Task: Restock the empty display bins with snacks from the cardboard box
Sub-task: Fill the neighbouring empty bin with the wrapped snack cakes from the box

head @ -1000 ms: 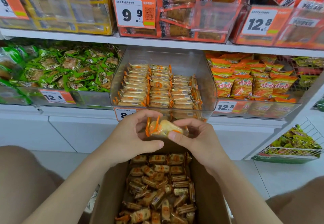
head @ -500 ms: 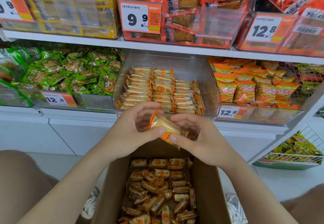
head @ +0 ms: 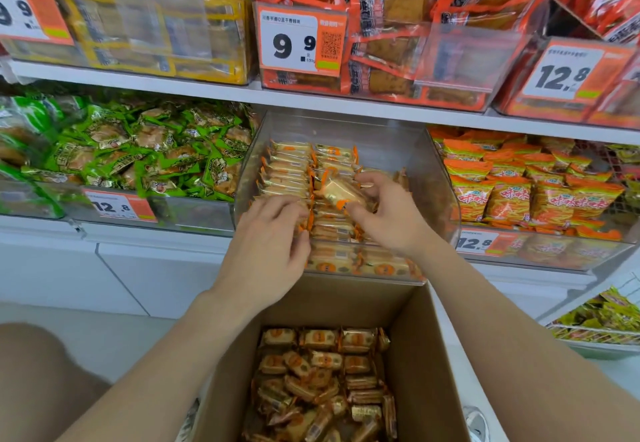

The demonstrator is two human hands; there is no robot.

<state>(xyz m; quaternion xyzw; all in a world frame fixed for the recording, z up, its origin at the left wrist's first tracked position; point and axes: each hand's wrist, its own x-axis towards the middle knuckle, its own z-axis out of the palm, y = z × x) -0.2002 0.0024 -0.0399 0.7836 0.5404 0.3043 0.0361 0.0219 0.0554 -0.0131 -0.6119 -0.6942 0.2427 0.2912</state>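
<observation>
Snack packet (head: 337, 192) pinched between right hand (head: 391, 220) thumb and fingers, above rows (head: 287, 171) in bin (head: 433, 178). Left hand (head: 270, 244) fingertips bent down among rows, partly hidden; grip impossible to tell. Cardboard box (head: 412, 355) below wrists, cut off.

I see a white shelf board (head: 311, 98) running across, plain white base panels (head: 156, 279) under the lower shelf, pale floor (head: 104, 341) lower left, and a wire basket (head: 595, 336) far right. The light is bright and even.
</observation>
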